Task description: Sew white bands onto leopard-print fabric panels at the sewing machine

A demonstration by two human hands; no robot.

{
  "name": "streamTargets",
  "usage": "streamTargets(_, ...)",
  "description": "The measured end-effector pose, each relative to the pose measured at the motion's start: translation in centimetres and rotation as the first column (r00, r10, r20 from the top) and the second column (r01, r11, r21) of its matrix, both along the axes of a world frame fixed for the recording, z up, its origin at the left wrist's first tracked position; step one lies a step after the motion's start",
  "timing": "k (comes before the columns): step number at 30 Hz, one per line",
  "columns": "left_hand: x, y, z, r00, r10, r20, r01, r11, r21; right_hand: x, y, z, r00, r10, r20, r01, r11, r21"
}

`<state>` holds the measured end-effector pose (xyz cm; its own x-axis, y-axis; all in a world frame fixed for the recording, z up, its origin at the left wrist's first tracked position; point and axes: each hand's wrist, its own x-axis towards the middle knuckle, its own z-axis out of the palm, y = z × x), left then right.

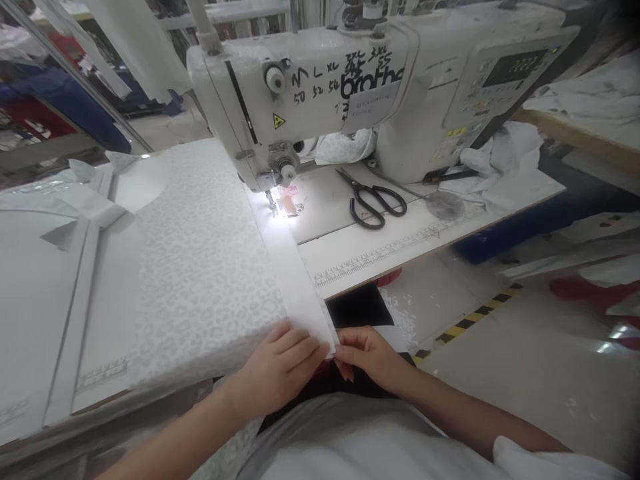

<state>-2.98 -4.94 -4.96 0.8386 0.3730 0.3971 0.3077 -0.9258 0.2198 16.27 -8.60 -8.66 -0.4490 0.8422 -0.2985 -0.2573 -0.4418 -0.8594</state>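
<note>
White leopard-embossed fabric, corner in right hand

white leopard-patterned fabric lies flat on the table, plain strip along its right edge.

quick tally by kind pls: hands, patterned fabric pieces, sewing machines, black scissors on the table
hands: 2, left hand and right hand
patterned white fabric: 1
sewing machine: 1
black scissors: 1
total: 5

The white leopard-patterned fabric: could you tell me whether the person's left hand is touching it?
Touching. The head view shows the left hand resting flat on the white leopard-patterned fabric at its near edge.
</note>
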Motion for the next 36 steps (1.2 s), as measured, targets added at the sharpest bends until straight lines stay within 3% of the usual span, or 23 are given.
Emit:
streamTargets(5, 0.0, -0.3, -0.4, 0.999, 0.047, 0.026, -0.047, 0.999, 0.012, 0.1, -0.1, -0.2, 0.999, 0.043, -0.003, -0.043, 0.999, -0.003)
streamTargets(6, 0.0, -0.3, -0.4, 0.998, 0.043, 0.034, -0.043, 0.999, 0.002, 0.3, -0.1, 0.0, 0.998, 0.032, 0.054, -0.034, 0.998, 0.05)
streamTargets(8, 0.0, -0.3, -0.2, 0.998, 0.034, 0.048, -0.033, 0.999, -0.016, 0.8, -0.1, 0.6, 0.965, -0.096, 0.242, 0.021, 0.955, 0.296)
streamTargets(9, 0.0, -0.3, -0.1, 0.998, 0.029, 0.05, -0.028, 0.999, -0.023, 1.0, -0.1, 1.0, 0.921, -0.206, 0.33, 0.029, 0.883, 0.469)
streamTargets(11, -0.1, -0.4, 0.1, 0.998, 0.028, 0.051, -0.026, 0.999, -0.035, 1.5, 0.0, 1.4, 0.816, -0.398, 0.419, -0.079, 0.641, 0.763)
streamTargets(12, -0.1, -0.5, 0.2, 0.998, 0.032, 0.053, -0.03, 0.999, -0.042, 1.6, 0.2, 1.5, 0.785, -0.444, 0.432, -0.173, 0.513, 0.841)
streamTargets(14, 0.0, -0.7, 0.4, 0.997, 0.038, 0.061, -0.035, 0.998, -0.052, 1.7, 0.6, 1.6, 0.763, -0.47, 0.444, -0.328, 0.311, 0.892)
streamTargets(15, 0.0, -0.7, 0.5, 0.997, 0.037, 0.064, -0.033, 0.997, -0.063, 1.6, 0.9, 1.6, 0.761, -0.476, 0.442, -0.371, 0.241, 0.897)
streamTargets(17, 0.0, -0.5, 1.0, 0.995, 0.049, 0.082, -0.036, 0.988, -0.148, 1.4, 1.4, 1.9, 0.76, -0.48, 0.438, -0.412, 0.166, 0.896)
streamTargets(19, -0.1, 0.3, 1.4, 0.984, 0.133, 0.12, -0.09, 0.946, -0.311, 1.2, 1.9, 2.6, 0.754, -0.465, 0.464, -0.448, 0.152, 0.881)
streamTargets(21, -0.4, 1.7, 1.8, 0.94, 0.319, 0.122, -0.237, 0.867, -0.439, 0.9, 2.1, 3.6, 0.747, -0.439, 0.499, -0.476, 0.17, 0.863)
streamTargets(24, -1.4, 4.2, 2.0, 0.853, 0.522, 0.011, -0.468, 0.774, -0.426, 0.4, 2.3, 4.4, 0.754, -0.416, 0.509, -0.473, 0.195, 0.859)
streamTargets(30, -3.3, 7.4, 1.6, 0.832, 0.51, -0.221, -0.554, 0.787, -0.27, -0.8, 4.3, 3.3, 0.799, -0.417, 0.432, -0.431, 0.103, 0.897)
streamTargets(36, -4.6, 11.1, 1.4, 0.827, 0.504, -0.249, -0.55, 0.817, -0.175, -1.6, 7.5, 3.5, 0.77, -0.404, 0.494, -0.5, 0.098, 0.86)
